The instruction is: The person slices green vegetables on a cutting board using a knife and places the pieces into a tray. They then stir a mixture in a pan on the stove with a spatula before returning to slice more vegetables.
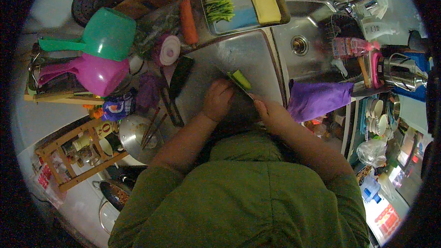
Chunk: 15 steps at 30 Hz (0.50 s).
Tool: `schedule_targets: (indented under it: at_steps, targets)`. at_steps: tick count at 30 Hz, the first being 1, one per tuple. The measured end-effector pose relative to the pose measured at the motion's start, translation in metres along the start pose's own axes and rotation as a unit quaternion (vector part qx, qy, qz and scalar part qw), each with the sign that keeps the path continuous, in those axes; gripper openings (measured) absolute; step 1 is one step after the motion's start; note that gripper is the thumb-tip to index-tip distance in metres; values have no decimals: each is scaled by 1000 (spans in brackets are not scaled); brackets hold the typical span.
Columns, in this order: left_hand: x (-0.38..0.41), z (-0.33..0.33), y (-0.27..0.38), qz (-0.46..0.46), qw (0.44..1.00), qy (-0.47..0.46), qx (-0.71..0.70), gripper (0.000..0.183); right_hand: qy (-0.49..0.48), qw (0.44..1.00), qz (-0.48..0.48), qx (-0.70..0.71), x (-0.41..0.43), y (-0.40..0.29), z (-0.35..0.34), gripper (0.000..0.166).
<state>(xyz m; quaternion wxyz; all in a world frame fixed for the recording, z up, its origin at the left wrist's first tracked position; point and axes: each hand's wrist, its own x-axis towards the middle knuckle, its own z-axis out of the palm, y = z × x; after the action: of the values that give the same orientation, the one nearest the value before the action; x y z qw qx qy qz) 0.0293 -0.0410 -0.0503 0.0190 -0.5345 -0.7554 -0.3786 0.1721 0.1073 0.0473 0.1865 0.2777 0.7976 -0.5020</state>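
My right hand [267,110] grips a knife [241,88], whose thin blade slants up and left over a metal cutting board [265,62]. Against the blade's right side lies a pale green vegetable piece, perhaps cucumber [242,79]. My left hand [219,98] is close to the blade's left side, fingers curled down; what lies under them is hidden. Above the board stands a metal tray [284,19] with cut green-and-white stalks [217,3] and yellow sheets [265,2]. Left of it are a carrot [188,20] and a cut red onion [170,50].
A dark-bladed cleaver [181,77] lies at the board's left edge. Green [110,34] and pink [103,74] dippers and a metal bowl [132,137] with chopsticks are farther left. On the right are the sink [287,60] and a purple cloth [320,98].
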Motion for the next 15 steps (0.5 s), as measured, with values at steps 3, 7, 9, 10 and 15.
schedule_targets:
  at_steps: [3,7,9,10,15]
  targets:
    - [2,-1,-1,4,1000,-5,-8,20,-16,999,7,34,3,2,-1,44]
    - [1,-1,-4,-1,999,-4,-32,20,-8,988,-38,148,-10,12,-3,42]
    - [0,4,-7,-2,999,-6,-46,20,-43,991,38,124,-27,-16,-23,43]
    - [0,6,-7,-2,999,1,-45,20,-49,991,58,110,-31,-22,-28,43]
    - [2,6,-6,-17,997,13,-73,22,-45,995,74,52,-41,-16,-31,44]
